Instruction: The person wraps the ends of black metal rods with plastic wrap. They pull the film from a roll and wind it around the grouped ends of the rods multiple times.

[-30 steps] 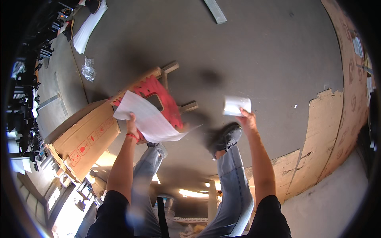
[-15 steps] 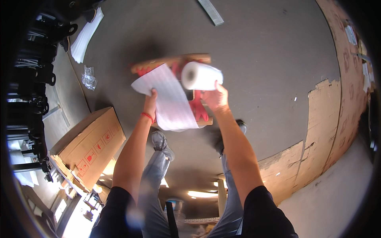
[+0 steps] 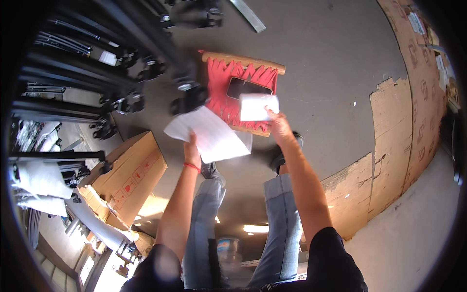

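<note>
My left hand (image 3: pixel 192 150), with a red band at the wrist, pinches the edge of a thin white foam sheet (image 3: pixel 214 138). The sheet hangs in front of my legs. My right hand (image 3: pixel 280 127) grips a white roll (image 3: pixel 259 107) by its right end, thumb on top; the roll is bright and smeared by motion. Below and beyond both hands stands a low stool with a red woven seat (image 3: pixel 221 90) between two wooden bars (image 3: pixel 245 60). On that seat lies a dark phone-like slab (image 3: pixel 248 87) with rounded corners, partly covered by the roll.
Black tubular frames with casters (image 3: pixel 189 97) crowd the left, one reaching near the sheet. A cardboard box (image 3: pixel 134 175) with red marks stands at lower left. A metal strip (image 3: pixel 248 15) lies on the floor at the top. Flattened cardboard (image 3: pixel 396 146) lines the right side.
My view has swung toward the left, so more black frames show. Both hands have come nearer to me, uncovering the red seat and the dark slab. Sheet and roll are still held.
</note>
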`<move>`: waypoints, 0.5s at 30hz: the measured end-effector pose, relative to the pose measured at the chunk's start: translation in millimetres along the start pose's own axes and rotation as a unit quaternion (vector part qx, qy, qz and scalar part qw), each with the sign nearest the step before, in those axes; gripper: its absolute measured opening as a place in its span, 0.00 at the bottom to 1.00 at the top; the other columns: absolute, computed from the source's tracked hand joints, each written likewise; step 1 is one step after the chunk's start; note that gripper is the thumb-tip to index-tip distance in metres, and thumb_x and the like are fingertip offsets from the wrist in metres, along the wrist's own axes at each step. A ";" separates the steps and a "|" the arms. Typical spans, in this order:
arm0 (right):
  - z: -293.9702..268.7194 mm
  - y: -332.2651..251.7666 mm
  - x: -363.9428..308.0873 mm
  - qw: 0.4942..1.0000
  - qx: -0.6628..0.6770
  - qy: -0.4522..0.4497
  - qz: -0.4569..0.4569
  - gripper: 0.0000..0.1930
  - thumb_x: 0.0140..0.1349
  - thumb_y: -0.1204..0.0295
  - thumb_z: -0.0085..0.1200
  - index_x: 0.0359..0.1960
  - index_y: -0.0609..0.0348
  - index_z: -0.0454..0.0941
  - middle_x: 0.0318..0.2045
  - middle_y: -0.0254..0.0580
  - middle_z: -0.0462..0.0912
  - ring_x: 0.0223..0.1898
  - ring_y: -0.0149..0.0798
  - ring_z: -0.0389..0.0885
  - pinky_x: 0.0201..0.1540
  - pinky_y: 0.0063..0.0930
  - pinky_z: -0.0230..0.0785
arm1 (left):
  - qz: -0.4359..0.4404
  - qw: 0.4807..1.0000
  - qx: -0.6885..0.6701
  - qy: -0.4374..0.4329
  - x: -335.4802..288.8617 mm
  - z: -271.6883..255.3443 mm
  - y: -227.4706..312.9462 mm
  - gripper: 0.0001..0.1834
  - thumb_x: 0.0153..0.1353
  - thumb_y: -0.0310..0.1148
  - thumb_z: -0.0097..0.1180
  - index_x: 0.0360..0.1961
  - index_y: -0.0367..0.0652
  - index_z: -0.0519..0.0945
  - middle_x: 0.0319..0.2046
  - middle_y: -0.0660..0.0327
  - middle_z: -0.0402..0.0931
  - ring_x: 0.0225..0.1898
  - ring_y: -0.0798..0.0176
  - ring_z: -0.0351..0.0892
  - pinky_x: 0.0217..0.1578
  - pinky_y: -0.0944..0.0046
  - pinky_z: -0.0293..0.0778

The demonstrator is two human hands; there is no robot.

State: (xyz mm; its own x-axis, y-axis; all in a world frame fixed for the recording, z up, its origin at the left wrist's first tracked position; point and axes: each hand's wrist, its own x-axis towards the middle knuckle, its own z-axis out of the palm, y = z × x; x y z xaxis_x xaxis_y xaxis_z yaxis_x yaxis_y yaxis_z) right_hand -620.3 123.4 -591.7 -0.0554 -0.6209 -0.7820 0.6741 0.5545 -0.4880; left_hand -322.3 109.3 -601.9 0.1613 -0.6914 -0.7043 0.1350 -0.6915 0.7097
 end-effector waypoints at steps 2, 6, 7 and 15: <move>13.3 37.9 15.2 0.999 -0.033 0.001 0.001 0.31 0.48 0.55 0.57 0.50 0.60 0.64 0.45 0.39 0.71 0.48 0.36 0.67 0.49 0.31 0.59 | -0.010 1.000 -0.024 0.012 -21.6 -5.9 -10.3 0.24 0.59 0.43 0.47 0.45 0.30 0.69 0.41 0.52 0.72 0.42 0.58 0.73 0.45 0.60 0.68; 51.1 78.8 25.5 0.993 0.104 -0.052 0.018 0.27 0.53 0.53 0.51 0.51 0.53 0.64 0.47 0.39 0.69 0.50 0.35 0.65 0.51 0.34 0.56 | -0.051 0.998 -0.049 0.001 -56.9 -4.9 -5.2 0.25 0.58 0.44 0.48 0.45 0.30 0.68 0.41 0.53 0.72 0.43 0.58 0.73 0.45 0.60 0.68; 57.6 81.3 27.8 0.996 0.088 -0.024 0.012 0.29 0.53 0.49 0.50 0.51 0.53 0.63 0.45 0.40 0.70 0.47 0.36 0.69 0.50 0.35 0.57 | -0.058 0.996 -0.068 -0.001 -60.2 -6.9 -7.4 0.26 0.56 0.45 0.50 0.45 0.31 0.68 0.40 0.54 0.73 0.42 0.60 0.73 0.45 0.61 0.67; 59.7 59.1 27.1 0.939 -0.326 0.110 0.027 0.35 0.53 0.44 0.44 0.54 0.59 0.58 0.39 0.50 0.74 0.32 0.39 0.78 0.30 0.32 0.70 | -0.112 0.992 -0.039 -0.045 -74.6 4.4 -6.9 0.26 0.51 0.42 0.58 0.45 0.34 0.69 0.40 0.58 0.72 0.44 0.62 0.70 0.47 0.61 0.65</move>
State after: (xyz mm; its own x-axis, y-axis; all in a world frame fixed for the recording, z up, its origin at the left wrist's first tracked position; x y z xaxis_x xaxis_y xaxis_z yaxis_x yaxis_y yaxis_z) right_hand -538.0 106.3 -618.7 -0.2332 -0.4921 -0.8387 0.0913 0.8476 -0.5227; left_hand -339.6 164.7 -554.4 0.0314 -0.5410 -0.8405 0.2328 -0.8138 0.5325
